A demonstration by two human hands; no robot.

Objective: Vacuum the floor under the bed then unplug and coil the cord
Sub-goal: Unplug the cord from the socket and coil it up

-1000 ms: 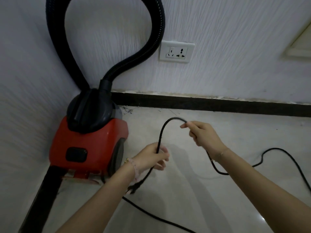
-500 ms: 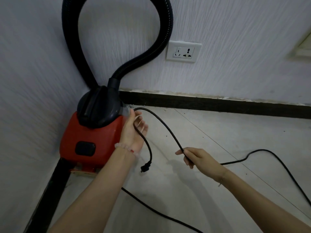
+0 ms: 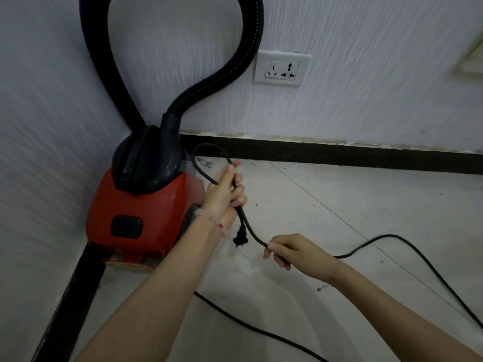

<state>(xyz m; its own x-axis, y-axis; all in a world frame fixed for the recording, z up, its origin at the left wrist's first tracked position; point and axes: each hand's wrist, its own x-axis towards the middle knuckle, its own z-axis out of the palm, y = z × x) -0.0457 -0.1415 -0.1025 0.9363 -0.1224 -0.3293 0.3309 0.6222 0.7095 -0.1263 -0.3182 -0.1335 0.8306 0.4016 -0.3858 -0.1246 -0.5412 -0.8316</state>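
A red and black vacuum cleaner (image 3: 141, 205) stands in the corner, its ribbed black hose (image 3: 243, 56) looping up the wall. My left hand (image 3: 226, 194) is closed around a small loop of the black cord (image 3: 392, 240), beside the vacuum's right side. The plug (image 3: 239, 240) dangles just below that hand. My right hand (image 3: 290, 250) pinches the same cord lower down, to the right of the plug. From there the cord trails right across the floor and back under my arms.
A white wall socket (image 3: 282, 67) with nothing plugged in sits on the back wall above a dark skirting board (image 3: 339, 155). The pale tiled floor (image 3: 326, 205) has scattered crumbs. Walls close in at left and back.
My left hand has closed its fingers over the cord loop, gathering a second strand. My right hand has moved down and left, close under the plug. The view shifted slightly.
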